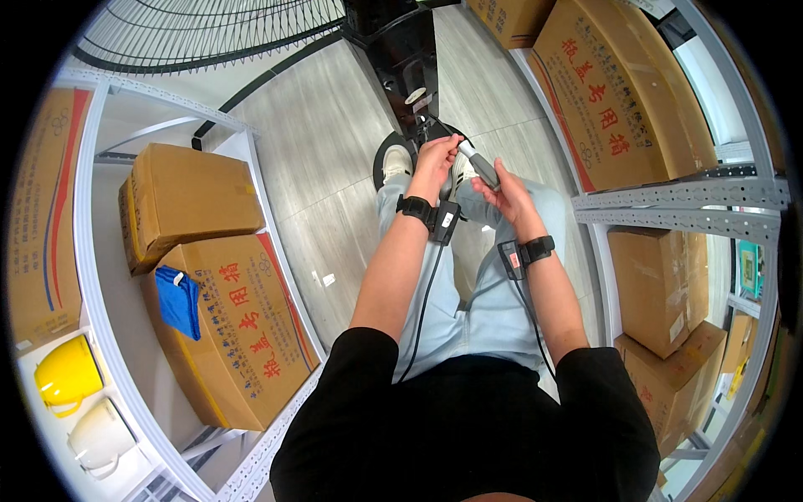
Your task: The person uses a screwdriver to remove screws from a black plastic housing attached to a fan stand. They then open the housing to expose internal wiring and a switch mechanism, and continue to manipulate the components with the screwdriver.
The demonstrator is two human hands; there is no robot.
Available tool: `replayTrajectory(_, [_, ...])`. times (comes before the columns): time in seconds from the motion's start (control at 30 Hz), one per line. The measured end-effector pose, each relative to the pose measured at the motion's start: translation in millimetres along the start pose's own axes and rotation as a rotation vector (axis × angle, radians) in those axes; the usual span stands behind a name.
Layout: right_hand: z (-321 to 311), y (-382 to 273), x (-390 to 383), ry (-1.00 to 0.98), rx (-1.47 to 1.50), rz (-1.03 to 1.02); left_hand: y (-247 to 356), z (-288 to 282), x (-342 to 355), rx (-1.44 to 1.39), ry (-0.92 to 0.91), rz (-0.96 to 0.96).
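Note:
Both my hands are in front of a fan's black post (401,75). A grey cylindrical tool (483,167) with a pale collar lies slantwise between them; its exact kind does not show. My right hand (514,201) holds the thick grey end, with the thumb raised along it. At the pale end, my left hand (435,164) is closed, fingertips pinched right by the collar. What the left fingers grip is too small to make out. A thin dark strand runs from the post toward those fingertips. Each wrist wears a black strap with a small box and cable.
The fan's wire grille (209,33) spreads at the upper left. A left shelf holds cardboard boxes (201,197), a folded blue cloth (178,301), a yellow mug (69,375) and a white mug (102,435). More cartons (611,92) fill the metal rack (686,197) on the right.

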State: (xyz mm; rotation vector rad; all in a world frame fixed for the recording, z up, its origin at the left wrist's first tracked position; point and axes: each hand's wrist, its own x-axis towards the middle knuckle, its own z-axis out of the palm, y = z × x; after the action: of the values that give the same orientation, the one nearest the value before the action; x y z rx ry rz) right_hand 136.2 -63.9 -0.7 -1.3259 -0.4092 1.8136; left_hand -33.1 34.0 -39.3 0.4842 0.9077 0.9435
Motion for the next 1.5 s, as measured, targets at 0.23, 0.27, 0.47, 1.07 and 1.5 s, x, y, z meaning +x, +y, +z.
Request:
replayTrajectory(0.23, [-0.5,15.0,10.5,0.072,-0.204,-0.361,1.9,5.4,-2.8,0.068,0.125,-0.001])
replayTrajectory(0.27, [0.3,13.6,11.6,0.078,-0.213,-0.375,3.4,6.6,-2.3,0.071,0.131,0.009])
replayTrajectory(0.47, [-2.4,4.6,13.6,-0.016,0.007,-0.088,5.0,-0.3,3.5,0.035,0.073,0.051])
replayTrajectory(1.07, [-8.3,-0.5,22.0,-0.059,-0.018,-0.001,12.2,2.6,5.2,0.014,0.004,0.022])
replayTrajectory(1.5, [8.1,3.9,15.0,0.061,-0.012,-0.277,11.9,1.8,10.7,0.090,0.175,0.069])
